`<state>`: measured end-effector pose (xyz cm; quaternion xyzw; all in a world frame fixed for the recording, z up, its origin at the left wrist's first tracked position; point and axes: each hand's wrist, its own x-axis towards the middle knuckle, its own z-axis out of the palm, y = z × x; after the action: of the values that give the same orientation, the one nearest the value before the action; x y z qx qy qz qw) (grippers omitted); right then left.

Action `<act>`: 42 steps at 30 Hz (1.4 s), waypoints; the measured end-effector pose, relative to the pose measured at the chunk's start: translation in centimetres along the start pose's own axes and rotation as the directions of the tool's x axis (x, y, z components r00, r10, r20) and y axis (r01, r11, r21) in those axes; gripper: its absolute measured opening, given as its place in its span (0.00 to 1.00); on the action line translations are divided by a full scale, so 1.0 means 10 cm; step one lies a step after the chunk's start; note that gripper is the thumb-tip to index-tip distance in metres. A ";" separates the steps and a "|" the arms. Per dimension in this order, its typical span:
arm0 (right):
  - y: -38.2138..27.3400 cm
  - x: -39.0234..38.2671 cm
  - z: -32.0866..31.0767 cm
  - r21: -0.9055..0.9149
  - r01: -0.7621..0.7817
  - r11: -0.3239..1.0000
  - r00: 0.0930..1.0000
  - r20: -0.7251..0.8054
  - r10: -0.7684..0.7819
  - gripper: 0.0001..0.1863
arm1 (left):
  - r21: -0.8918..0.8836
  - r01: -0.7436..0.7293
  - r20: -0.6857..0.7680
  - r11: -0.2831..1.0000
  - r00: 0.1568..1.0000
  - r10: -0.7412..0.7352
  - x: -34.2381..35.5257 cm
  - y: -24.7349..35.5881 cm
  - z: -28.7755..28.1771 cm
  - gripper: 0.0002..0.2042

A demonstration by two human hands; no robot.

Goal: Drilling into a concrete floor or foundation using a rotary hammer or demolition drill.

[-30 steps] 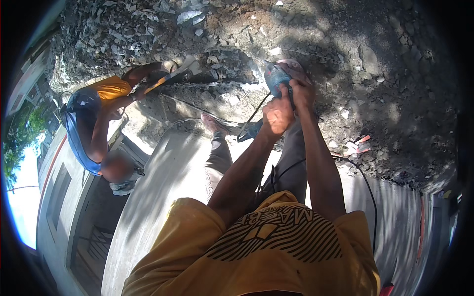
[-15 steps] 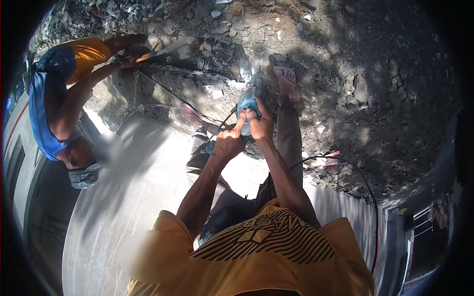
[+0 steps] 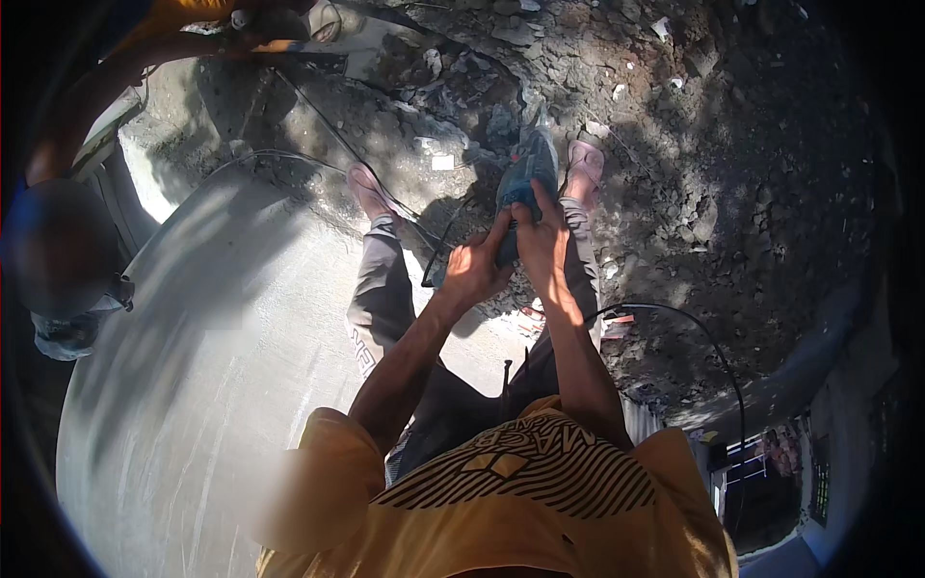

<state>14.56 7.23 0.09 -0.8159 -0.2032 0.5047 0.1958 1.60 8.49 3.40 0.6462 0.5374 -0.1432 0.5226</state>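
Observation:
My left hand (image 3: pixel 477 268) and my right hand (image 3: pixel 540 236) are closed on a teal power hammer drill (image 3: pixel 523 178), between my spread legs. The right hand is higher on its body than the left. The tool's front end points at broken, rubbly ground (image 3: pixel 501 101); its exact tip is unclear in the dust-grey background. A black cord (image 3: pixel 431 260) hangs beside the left hand. My feet in pink sandals (image 3: pixel 585 169) stand to either side of the tool.
A co-worker's arm (image 3: pixel 72 116) and blurred head show at the left, with a yellow-handled tool (image 3: pixel 284 45) at the top. A pale concrete slab (image 3: pixel 183 405) lies lower left, cables (image 3: pixel 328 120) cross the rubble, and red scraps (image 3: pixel 621 323) lie right of my leg.
My hands and the drill have moved down and left from over my right foot to between my feet. The co-worker now appears farther toward the left edge as the view has shifted.

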 end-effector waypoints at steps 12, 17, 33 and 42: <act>-0.59 0.32 0.34 -0.297 -0.125 0.947 0.990 0.019 0.136 0.32 | -0.355 -0.101 -0.230 0.930 0.973 0.018 0.30 -0.34 0.11 0.44; -0.53 0.40 0.43 -0.359 0.027 0.933 0.999 -0.006 -0.031 0.33 | -0.345 -0.068 -0.204 0.936 0.979 -0.004 0.36 -0.38 0.00 0.43; -0.44 0.66 -0.16 -0.203 -0.254 0.946 0.965 -0.118 0.234 0.30 | -0.129 -0.148 -0.281 0.981 0.954 0.107 0.50 0.26 0.13 0.41; -0.35 0.82 -0.24 -0.124 -0.317 0.940 0.947 -0.088 0.308 0.30 | 0.114 0.099 0.028 0.989 0.994 -0.103 0.63 0.50 -0.09 0.46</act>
<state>19.59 14.24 -3.14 -0.8658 -0.0984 0.4866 0.0637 7.90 13.31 1.72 0.6440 0.5517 -0.2104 0.4864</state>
